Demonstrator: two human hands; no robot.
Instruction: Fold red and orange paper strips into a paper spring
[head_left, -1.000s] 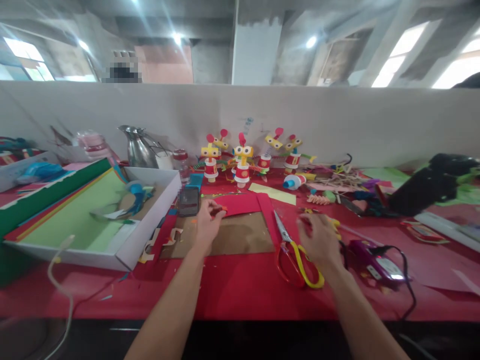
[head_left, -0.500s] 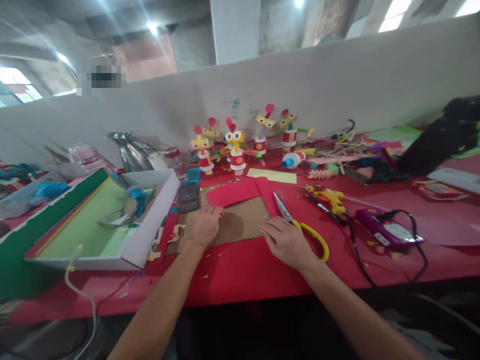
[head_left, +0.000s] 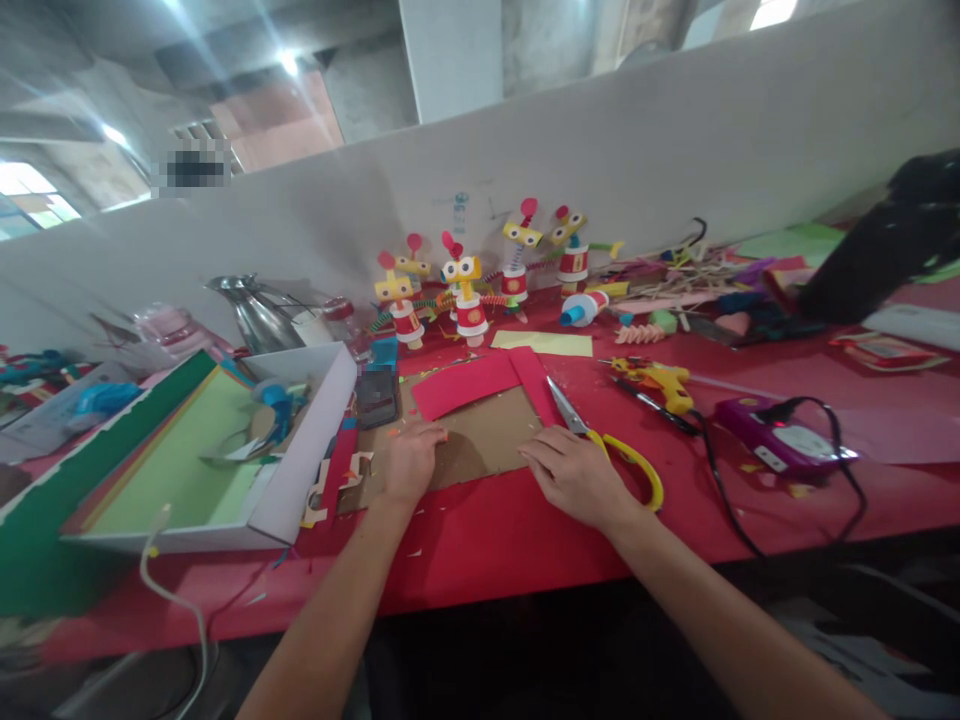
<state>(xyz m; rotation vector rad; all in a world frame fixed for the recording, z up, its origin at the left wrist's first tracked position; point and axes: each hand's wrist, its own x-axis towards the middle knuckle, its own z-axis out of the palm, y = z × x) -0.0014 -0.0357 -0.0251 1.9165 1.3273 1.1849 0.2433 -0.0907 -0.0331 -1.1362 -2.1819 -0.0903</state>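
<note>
My left hand [head_left: 411, 462] rests on the left part of a brown cardboard sheet [head_left: 487, 440]. Its fingers are curled together, and a tiny orange-red bit shows at the tips, too small to name. At the sheet's right edge lies my right hand [head_left: 574, 478], palm down, fingers loosely bent and nothing seen in them. Beside it are scissors with yellow handles [head_left: 634, 465], blades pointing away and partly open; the hand covers some of the handle. Red paper pieces [head_left: 469, 385] lie across the far side of the cardboard. A pale yellow paper strip [head_left: 541, 344] sits beyond them.
A white box [head_left: 300, 475] with coloured paper and tape stands left, near a dark phone [head_left: 377, 395]. Several paper-cup figures [head_left: 471, 310] line the back. To the right are a yellow glue gun [head_left: 660, 385], a purple power unit [head_left: 780, 435] with cable, and a black bottle [head_left: 862, 250].
The camera view has tilted and shifted slightly. Both hands keep nearly the same place and pose, and the papers and scissors lie as before.
</note>
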